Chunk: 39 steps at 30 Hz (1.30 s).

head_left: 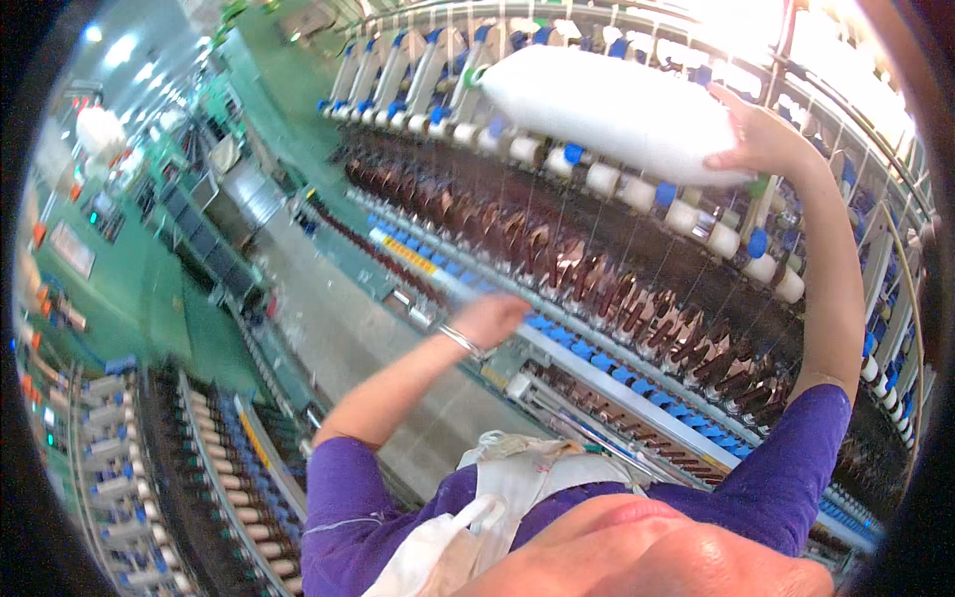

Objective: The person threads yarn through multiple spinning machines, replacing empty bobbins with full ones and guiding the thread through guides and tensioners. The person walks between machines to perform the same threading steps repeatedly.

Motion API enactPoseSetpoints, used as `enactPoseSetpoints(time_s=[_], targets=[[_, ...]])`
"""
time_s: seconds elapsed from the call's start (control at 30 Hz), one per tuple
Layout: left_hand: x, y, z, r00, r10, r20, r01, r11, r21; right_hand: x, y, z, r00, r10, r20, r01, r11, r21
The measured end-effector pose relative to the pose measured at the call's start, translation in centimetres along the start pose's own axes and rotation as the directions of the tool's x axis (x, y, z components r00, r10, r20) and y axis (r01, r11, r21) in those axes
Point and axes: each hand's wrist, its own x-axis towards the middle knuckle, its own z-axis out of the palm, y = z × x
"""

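A large white roving bobbin (607, 109) is held tilted nearly sideways above the spinning frame's rollers. My right hand (764, 139) grips its right end, fingers spread around the wound fibre, my arm raised. The bobbin's left end has a green tip and lies in front of the grey drafting arms (423, 72). My left hand (492, 320), smeared by motion, is over the blue-topped rail (597, 360) at the front of the frame. Its fingers look curled, but whether they hold anything cannot be made out. A bracelet (464, 341) circles that wrist.
A row of brown spindles (557, 269) runs diagonally below white rollers (602, 179) with blue parts. Thin yarns stretch down between them. The grey aisle floor (348, 328) lies to the left, and a second spinning frame (214, 478) stands at lower left.
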Motion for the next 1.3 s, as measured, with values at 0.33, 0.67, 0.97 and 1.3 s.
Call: enactPoseSetpoints(time_s=[0.33,0.67,0.97,1.3], targets=[[33.8,11.9,-28.3,0.666,0.357,-0.654,-0.712,0.567,-0.415,21.7,0.1,-5.7,0.754,0.186,-0.630,-0.308,0.947,-0.090],[53.8,20.5,-37.2,0.413,0.589,-0.695,-0.779,0.624,0.066,36.3,5.3,-14.7,0.205,0.224,-0.953,-0.435,0.893,0.117],[49.4,8.4,-31.4,0.871,0.417,-0.259,-0.421,0.364,-0.831,25.1,-10.3,-8.5,0.746,0.344,-0.570,0.116,0.776,0.620],[26.3,10.3,-21.6,0.794,0.510,-0.331,-0.199,-0.296,-0.934,-0.3,-20.8,14.3,0.991,-0.098,0.088,-0.108,-0.221,0.969]])
